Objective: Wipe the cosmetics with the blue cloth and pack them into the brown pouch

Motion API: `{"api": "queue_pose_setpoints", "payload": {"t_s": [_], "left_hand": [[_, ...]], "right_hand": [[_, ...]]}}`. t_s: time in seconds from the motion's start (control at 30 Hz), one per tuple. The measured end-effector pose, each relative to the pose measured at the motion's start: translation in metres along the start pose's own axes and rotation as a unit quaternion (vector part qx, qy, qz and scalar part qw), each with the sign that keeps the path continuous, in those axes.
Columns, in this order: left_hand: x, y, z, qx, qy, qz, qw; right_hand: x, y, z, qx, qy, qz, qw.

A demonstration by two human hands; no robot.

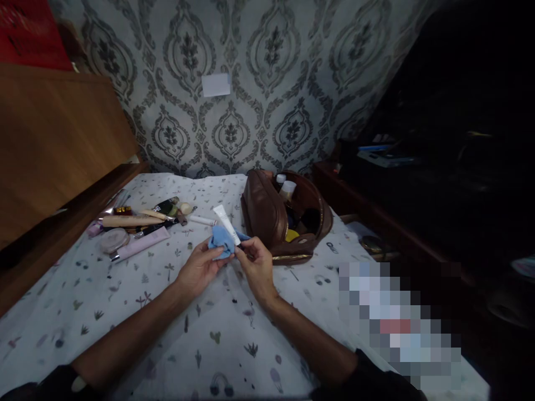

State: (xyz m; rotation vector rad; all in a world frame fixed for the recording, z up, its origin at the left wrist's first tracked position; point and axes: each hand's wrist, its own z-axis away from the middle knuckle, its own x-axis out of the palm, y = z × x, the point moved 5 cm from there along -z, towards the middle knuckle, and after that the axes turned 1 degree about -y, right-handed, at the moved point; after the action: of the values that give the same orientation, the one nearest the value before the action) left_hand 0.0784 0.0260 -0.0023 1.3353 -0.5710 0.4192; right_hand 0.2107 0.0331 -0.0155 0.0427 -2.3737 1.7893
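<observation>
A blue cloth (221, 240) is bunched in my left hand (203, 266), its fingers closed round it at the middle of the view. Beside it, my right hand (256, 264) pinches the dark cap end of a small white tube (226, 223), which tilts up and to the left against the cloth. Just behind my right hand stands an open brown bag (267, 209) with bottles and a yellow item (291, 235) inside. A slim white stick (202, 220) lies on the patterned sheet left of the cloth.
At the left lie a pink tube (144, 244), a round compact (114, 240), brushes and several other cosmetics on the white sheet (175, 334). A wooden cabinet (62, 133) rises at the far left. Dark furniture edges the right side, with a blurred patch in front.
</observation>
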Motion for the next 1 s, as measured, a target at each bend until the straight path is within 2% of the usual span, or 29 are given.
{"api": "queue_pose_setpoints", "payload": {"t_s": [0.1,0.27,0.47,0.63,0.83,0.93,1.0], "left_hand": [[-0.001,-0.001,-0.003,0.000,-0.005,-0.050,0.999],[-0.006,-0.006,-0.006,0.026,0.027,-0.102,0.994],[-0.012,-0.008,-0.010,0.041,0.067,-0.074,0.994],[-0.023,0.001,-0.016,0.052,0.086,-0.037,0.994],[-0.039,0.023,-0.024,0.081,0.116,0.021,0.990],[-0.042,0.030,-0.025,0.078,0.119,0.039,0.989],[-0.042,0.033,-0.025,0.070,0.109,0.048,0.990]], "right_hand": [[0.001,0.001,0.002,-0.006,-0.009,0.018,1.000],[0.005,0.005,0.007,-0.008,-0.044,0.057,0.997],[0.009,0.009,0.009,-0.023,-0.072,0.119,0.990],[0.012,0.008,0.012,-0.041,-0.089,0.152,0.984],[0.016,0.008,0.014,0.013,-0.121,0.125,0.985],[0.018,0.008,0.014,0.035,-0.134,0.076,0.987],[0.021,0.012,0.015,0.075,-0.166,0.029,0.983]]}}
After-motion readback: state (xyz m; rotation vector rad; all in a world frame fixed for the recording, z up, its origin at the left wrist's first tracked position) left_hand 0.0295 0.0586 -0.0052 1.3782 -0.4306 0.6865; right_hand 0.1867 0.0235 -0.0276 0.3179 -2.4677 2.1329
